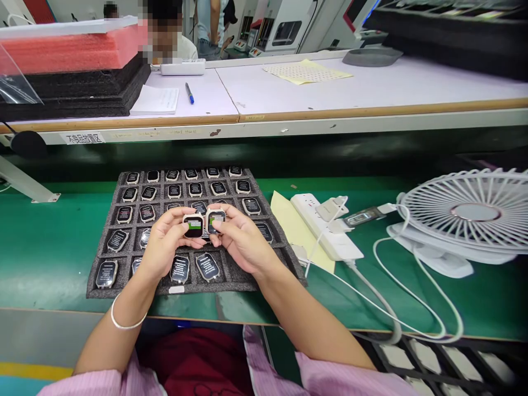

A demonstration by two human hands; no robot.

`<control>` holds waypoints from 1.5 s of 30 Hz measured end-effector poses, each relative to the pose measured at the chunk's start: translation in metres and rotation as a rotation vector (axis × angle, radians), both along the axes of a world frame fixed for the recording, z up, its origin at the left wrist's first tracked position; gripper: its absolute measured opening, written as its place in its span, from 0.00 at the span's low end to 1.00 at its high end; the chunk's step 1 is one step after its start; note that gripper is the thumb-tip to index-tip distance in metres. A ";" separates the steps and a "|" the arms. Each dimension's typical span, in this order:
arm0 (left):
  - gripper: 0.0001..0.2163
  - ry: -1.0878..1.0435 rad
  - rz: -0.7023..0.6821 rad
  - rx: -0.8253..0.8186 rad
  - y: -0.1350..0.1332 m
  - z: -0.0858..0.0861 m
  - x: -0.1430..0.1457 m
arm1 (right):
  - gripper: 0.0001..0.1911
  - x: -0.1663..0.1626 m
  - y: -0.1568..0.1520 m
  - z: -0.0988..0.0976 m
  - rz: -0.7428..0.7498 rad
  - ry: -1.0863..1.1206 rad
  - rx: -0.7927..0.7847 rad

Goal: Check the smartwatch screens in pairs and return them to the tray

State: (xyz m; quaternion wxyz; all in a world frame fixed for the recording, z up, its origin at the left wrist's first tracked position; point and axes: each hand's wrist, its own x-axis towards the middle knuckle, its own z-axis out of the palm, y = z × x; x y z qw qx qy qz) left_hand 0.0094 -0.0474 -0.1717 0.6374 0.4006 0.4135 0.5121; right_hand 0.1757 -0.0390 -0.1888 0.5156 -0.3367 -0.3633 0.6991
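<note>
My left hand (pixel 165 242) pinches a small white-cased smartwatch body (pixel 193 225) with a dark screen showing a green bar. Beside it, my right hand (pixel 241 242) grips a second watch body (pixel 215 219) of the same kind. Both are held side by side, nearly touching, just above a dark grey foam tray (pixel 103 234) on the green bench. The tray holds several more watch bodies (pixel 207 266) in rows of pockets. A thin silver bangle sits on my left wrist.
A white power strip (pixel 307 214) with plugs and white cables lies right of the tray on a yellow sheet. A white desk fan (pixel 470 214) stands at the far right. A raised shelf (pixel 371 88) behind carries papers, a blue pen, and pink and black foam stacks (pixel 74 55). People are beyond it.
</note>
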 end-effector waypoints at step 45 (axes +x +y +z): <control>0.24 0.126 0.057 0.145 -0.013 0.020 0.000 | 0.29 -0.002 0.004 -0.001 0.008 0.039 0.068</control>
